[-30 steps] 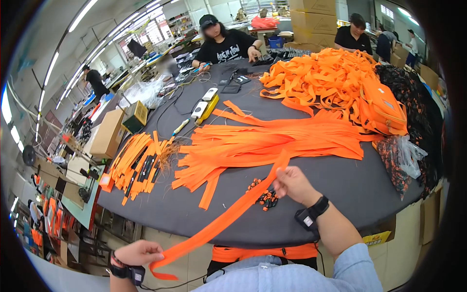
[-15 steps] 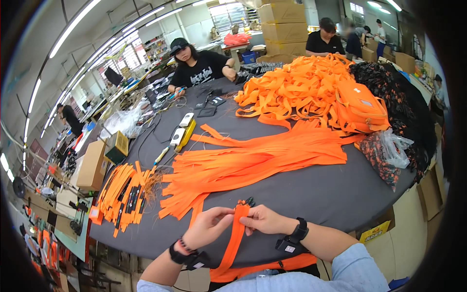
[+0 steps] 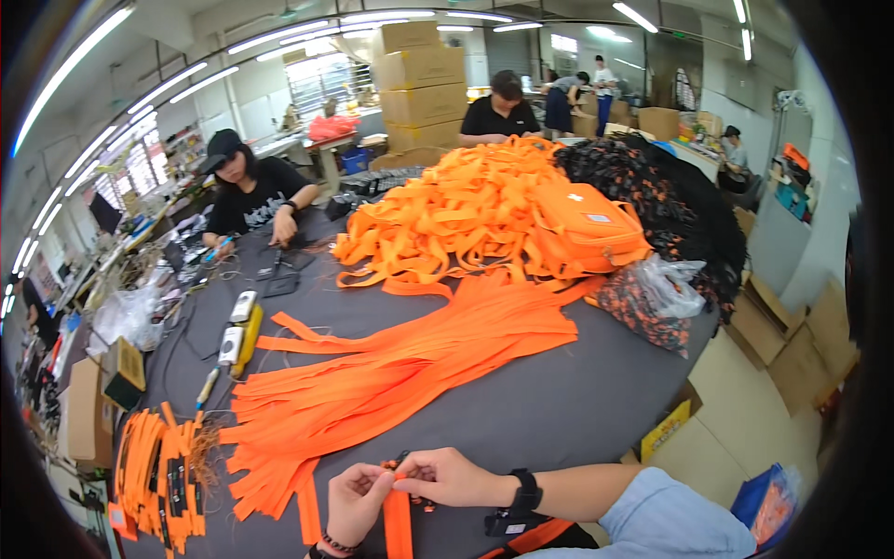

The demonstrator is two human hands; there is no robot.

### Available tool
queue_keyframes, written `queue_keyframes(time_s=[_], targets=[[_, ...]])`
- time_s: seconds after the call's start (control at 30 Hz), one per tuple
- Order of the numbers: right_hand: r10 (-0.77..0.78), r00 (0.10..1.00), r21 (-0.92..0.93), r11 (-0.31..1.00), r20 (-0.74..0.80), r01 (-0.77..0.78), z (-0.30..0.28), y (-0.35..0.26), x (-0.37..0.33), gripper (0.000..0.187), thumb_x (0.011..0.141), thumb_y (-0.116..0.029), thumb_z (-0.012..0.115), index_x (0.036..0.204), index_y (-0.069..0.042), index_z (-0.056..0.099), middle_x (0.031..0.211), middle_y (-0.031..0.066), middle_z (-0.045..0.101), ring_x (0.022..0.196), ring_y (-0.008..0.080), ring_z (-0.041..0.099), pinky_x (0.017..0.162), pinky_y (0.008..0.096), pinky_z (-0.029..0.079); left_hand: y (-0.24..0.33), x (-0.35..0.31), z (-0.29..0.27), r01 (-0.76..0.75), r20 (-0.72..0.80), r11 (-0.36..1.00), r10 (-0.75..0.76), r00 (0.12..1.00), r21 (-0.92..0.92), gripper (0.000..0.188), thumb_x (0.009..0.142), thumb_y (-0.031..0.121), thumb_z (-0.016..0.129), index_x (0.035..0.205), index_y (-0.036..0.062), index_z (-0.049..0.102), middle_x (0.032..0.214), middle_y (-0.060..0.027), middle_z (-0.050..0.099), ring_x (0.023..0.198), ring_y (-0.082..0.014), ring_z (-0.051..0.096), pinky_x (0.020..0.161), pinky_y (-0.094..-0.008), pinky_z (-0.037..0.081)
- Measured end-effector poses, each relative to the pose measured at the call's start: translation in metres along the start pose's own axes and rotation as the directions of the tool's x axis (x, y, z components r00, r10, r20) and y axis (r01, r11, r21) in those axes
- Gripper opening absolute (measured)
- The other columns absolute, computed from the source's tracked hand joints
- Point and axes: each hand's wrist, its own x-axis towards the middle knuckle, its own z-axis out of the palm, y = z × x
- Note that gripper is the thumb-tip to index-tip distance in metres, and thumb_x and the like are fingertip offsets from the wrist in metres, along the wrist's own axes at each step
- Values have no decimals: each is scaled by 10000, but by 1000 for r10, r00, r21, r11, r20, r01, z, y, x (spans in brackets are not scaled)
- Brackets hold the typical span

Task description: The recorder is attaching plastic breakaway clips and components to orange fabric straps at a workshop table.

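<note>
In front of the orange tape bundle [image 3: 372, 382], an orange tape strip [image 3: 399, 529] is pinched at its far end by the fingers of left hand [image 3: 356, 503] and right hand [image 3: 458, 478] alike, its length running bodyward.

A dark grey table [image 3: 549, 415] carries long orange strips [image 3: 372, 387], shorter strips [image 3: 142, 470] at left, and a yellow-and-white power strip [image 3: 248, 341]. Tangled orange straps [image 3: 456, 205] are heaped farther back; small black-and-orange pieces [image 3: 427, 505] lie near the front.
</note>
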Motion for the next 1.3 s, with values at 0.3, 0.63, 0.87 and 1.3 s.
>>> queue_keyframes(time_s=[0.3,0.63,0.87,1.3], targets=[[-275,961,-242,931,31,274,-1,0,0,163,926,-148,611,874,6,593,716,20,549,536,72,546,449,225,442,10,1,1,96,52,993,-93,994,-65,88,892,54,652,864,-22,617,795,-28,651,719,-47,583,664,-180,453],[-594,804,-333,753,24,567,-2,-1,5,111,911,-107,626,863,-10,599,744,19,526,569,88,494,521,254,414,7,3,-3,359,190,786,-304,934,-504,225,994,189,494,1035,-15,578,961,-105,656,847,-181,644,792,-312,523],[-345,930,-305,905,-124,296,-12,-5,9,179,885,-166,679,938,-7,616,692,10,562,581,78,480,547,237,425,11,-3,2,180,90,942,-161,983,-283,125,881,-3,633,997,-46,614,919,-85,678,788,-96,632,723,-209,504],[-246,964,-664,704,105,252,-34,6,16,101,805,-92,674,839,-21,609,864,134,548,819,321,578,713,369,486,-1,10,-10,45,-77,981,-60,995,-188,146,878,50,659,1003,-13,618,918,-33,663,827,-76,611,742,-211,473]])
